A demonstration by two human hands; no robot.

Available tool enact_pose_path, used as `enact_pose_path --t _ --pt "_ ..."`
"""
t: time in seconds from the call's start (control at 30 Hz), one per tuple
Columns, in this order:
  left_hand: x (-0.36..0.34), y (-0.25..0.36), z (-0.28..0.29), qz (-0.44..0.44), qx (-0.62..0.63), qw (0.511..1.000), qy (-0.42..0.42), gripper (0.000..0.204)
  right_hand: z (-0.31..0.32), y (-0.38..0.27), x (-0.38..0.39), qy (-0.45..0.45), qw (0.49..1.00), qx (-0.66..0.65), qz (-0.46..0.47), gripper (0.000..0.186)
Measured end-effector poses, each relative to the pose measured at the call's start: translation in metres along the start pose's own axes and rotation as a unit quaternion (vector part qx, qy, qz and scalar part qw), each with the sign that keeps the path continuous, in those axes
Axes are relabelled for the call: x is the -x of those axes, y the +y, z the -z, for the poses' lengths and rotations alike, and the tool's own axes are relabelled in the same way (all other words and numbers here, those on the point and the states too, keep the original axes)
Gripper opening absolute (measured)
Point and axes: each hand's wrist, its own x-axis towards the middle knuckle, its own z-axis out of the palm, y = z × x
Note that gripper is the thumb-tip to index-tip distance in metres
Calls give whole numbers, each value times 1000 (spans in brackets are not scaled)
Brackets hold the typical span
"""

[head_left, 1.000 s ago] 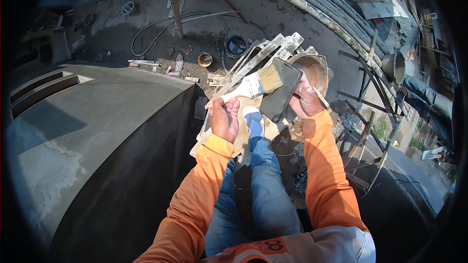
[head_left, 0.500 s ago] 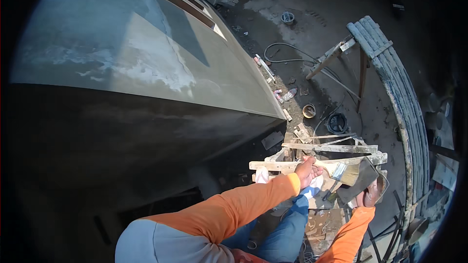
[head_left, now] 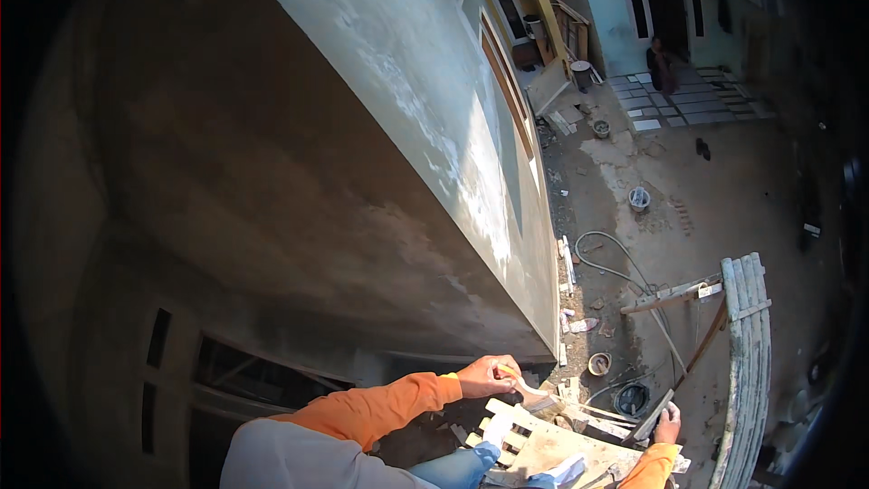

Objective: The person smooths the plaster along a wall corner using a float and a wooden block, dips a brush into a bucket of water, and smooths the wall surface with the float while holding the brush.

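Observation:
My left hand point(head_left: 484, 378) is closed on a paintbrush point(head_left: 539, 398), its bristles angled down to the right. My right hand point(head_left: 668, 423), lower right, grips a dark flat board point(head_left: 650, 421), seen nearly edge-on a short way from the brush; whether anything else is held with it, I cannot tell. Beneath both hands is a rough wooden platform point(head_left: 557, 453) of slats and a panel, with my feet on it.
A plastered wall point(head_left: 398, 199) runs along the left. At right stand pole scaffolding point(head_left: 744, 362), a hose point(head_left: 611, 270) and buckets point(head_left: 638, 198) on the ground below. Farther back a person point(head_left: 659, 68) is by a tiled doorstep point(head_left: 688, 100).
The view has swung left and up, bringing the wall and distant house into sight. My hands now appear lower in view; my left hand still holds the brush, my right the board.

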Motion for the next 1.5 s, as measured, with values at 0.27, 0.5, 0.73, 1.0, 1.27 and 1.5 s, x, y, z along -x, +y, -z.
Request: enact_pose_path --t 0.27,0.5,0.73,1.0,1.27,1.5 --pt "161 136 183 -214 -81 931 284 14 -252 -281 0 -232 959 -76 142 36" --pt "237 268 271 -380 -178 790 447 27 -396 -570 80 -368 827 -83 417 33" --pt "250 422 308 -513 -149 695 481 37 -496 -731 143 -295 716 56 631 39" --pt "233 477 314 -414 -271 700 515 37 -541 -775 167 -312 680 74 660 38" --pt "238 482 323 -412 -211 743 483 30 -548 -784 164 -336 655 48 675 34" --pt "237 483 322 -410 -206 753 471 27 -540 -689 91 -381 680 76 622 41"
